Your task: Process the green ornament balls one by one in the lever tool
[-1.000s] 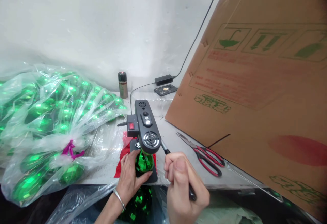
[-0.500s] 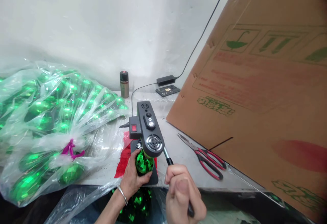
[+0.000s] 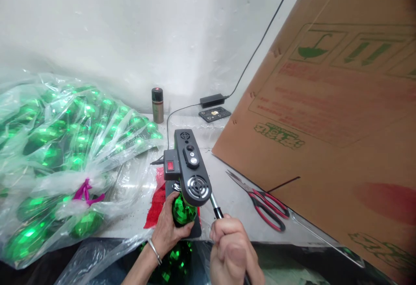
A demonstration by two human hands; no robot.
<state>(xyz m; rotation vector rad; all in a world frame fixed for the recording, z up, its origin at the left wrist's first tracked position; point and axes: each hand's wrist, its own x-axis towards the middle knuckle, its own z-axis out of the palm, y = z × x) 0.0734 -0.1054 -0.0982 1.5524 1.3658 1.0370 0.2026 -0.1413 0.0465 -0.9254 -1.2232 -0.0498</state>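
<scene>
Green and faceted, a ball (image 3: 184, 211) sits beneath a black, round-ended machine (image 3: 192, 165) near a white surface's (image 3: 234, 211) front edge. Fingers of the left hand (image 3: 166, 229) grip it; the right hand (image 3: 233, 247) clenches a black-handled lever (image 3: 219, 212).

2 hands (image 3: 167, 228) | 1 machine (image 3: 191, 163) | 1 scissors (image 3: 256, 194) | 1 canister (image 3: 157, 110) | 1 carton (image 3: 325, 155)

I can see a slim, silvery bangle (image 3: 154, 251) around the left forearm (image 3: 140, 270), smooth and shiny, near the bare left hand (image 3: 167, 224); the right hand (image 3: 234, 244) is bare too.
</scene>
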